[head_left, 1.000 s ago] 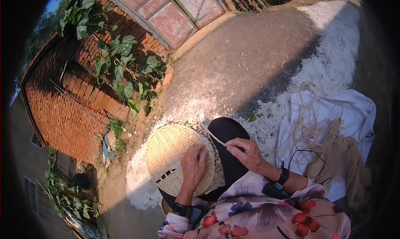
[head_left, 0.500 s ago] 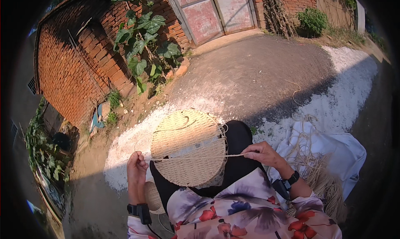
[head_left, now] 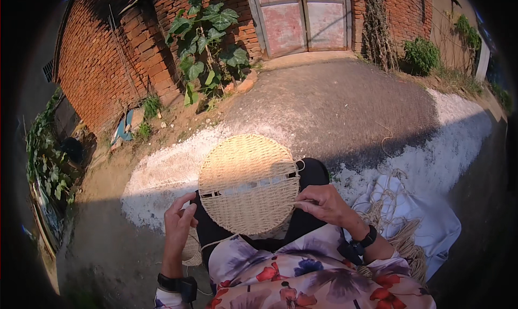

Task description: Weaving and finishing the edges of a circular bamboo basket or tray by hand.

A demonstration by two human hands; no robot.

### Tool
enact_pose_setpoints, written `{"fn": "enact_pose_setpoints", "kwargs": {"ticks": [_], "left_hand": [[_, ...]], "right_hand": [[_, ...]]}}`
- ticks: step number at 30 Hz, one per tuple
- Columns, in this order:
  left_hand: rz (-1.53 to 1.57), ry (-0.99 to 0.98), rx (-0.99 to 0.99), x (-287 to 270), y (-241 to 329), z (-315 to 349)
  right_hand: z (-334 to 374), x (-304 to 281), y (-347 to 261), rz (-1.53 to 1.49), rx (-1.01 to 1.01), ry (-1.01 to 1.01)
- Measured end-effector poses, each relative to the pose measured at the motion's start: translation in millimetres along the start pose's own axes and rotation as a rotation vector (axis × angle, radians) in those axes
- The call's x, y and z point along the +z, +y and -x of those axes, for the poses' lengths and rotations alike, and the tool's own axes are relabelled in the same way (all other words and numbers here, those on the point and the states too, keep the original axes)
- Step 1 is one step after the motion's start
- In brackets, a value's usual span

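Observation:
A round panel woven from pale cord (head_left: 245, 212) lies tilted on my lap, with an open slit across its middle showing bare upright strands. My right hand (head_left: 326, 205) is closed at its right rim, thumb and fingers pinched together there; any cord end between them is hidden. My left hand (head_left: 178, 220) hovers just beyond the left rim, index finger and thumb apart, nothing visible in it. A loose cord (head_left: 218, 241) trails over my lap below the panel. A small cord loop (head_left: 301, 164) sticks out at the upper right rim.
Right of me, a hank of loose cord (head_left: 407, 244) lies on a white sheet (head_left: 431, 217). A second woven piece (head_left: 191, 249) sits low by my left leg. White material (head_left: 156, 174) covers part of the ground. Beyond stand a leafy vine (head_left: 194, 50), brick walls and a faded red door (head_left: 302, 20).
The cord stretched between my hands no longer spans the panel. My right hand has moved left to the rim; my left hand has opened and lowered slightly. The loose cord atop the panel is gone.

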State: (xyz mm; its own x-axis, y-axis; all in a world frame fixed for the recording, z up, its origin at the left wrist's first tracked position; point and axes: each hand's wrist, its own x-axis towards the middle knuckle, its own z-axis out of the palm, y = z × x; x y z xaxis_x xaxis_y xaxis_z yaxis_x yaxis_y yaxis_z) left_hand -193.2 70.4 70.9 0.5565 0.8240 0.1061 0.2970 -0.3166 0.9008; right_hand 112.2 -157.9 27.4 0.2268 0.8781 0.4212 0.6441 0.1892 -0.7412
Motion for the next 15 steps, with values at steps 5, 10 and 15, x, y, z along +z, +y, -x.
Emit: {"fn": "enact_pose_setpoints", "kwargs": {"ticks": [5,10,15], "left_hand": [[0.201,-0.597,-0.081,89.9,36.9,29.2],[-0.246,-0.061,0.175,8.5,-21.7,-0.5],[-0.505,0.417,0.153,-93.1,-118.4,-6.0]], "right_hand": [[-19.8,40.4,-14.8,0.012,-0.119,-0.094],[19.4,-14.5,42.3,-0.281,0.288,-0.014],[54.7,-59.0,86.0,-0.190,0.409,0.069]]}}
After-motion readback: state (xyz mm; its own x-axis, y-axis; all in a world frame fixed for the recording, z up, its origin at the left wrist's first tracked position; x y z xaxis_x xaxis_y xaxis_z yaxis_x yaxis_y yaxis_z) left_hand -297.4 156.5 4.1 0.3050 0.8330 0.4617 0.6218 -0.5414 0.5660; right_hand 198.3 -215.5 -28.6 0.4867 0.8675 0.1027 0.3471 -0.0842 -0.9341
